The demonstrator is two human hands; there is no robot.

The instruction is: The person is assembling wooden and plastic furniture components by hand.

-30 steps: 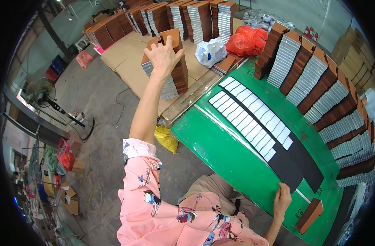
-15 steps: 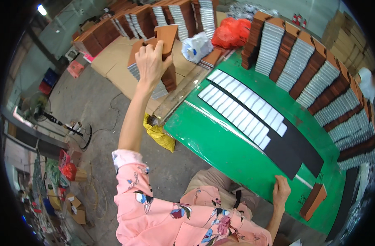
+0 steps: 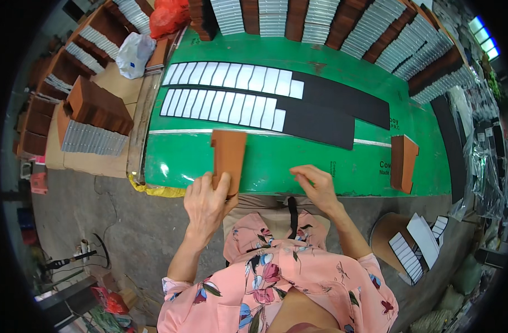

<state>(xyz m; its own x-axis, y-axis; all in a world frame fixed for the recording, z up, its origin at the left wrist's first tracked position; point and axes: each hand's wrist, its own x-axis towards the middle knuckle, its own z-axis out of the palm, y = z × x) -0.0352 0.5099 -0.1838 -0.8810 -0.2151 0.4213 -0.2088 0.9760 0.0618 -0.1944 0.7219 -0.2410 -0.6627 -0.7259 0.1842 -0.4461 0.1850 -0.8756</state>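
My left hand (image 3: 206,201) grips the lower end of a flat brown notched piece (image 3: 229,155), thumb and fingers closed on it. It is held above the near edge of the green table (image 3: 265,172). My right hand (image 3: 316,187) hovers over the same edge to the right, fingers loosely bent and apart from the thumb, with nothing visible in them. Beyond both hands lie two black strips, a near one (image 3: 320,130) and a far one (image 3: 343,97), their left parts covered with white pads (image 3: 223,106). Another brown piece (image 3: 404,164) stands at the table's right.
Stacks of brown and silvery pieces (image 3: 370,33) line the table's far side. A brown stack (image 3: 98,105) on silvery pieces stands left on cardboard (image 3: 70,161). A white bag (image 3: 134,55) and red bag (image 3: 168,16) sit beyond it. A round stool (image 3: 384,233) holds white-padded strips.
My left hand has brought the brown piece from the stack at the left to above the table's near edge. The view has turned right. My right hand has loosened its curled fingers.
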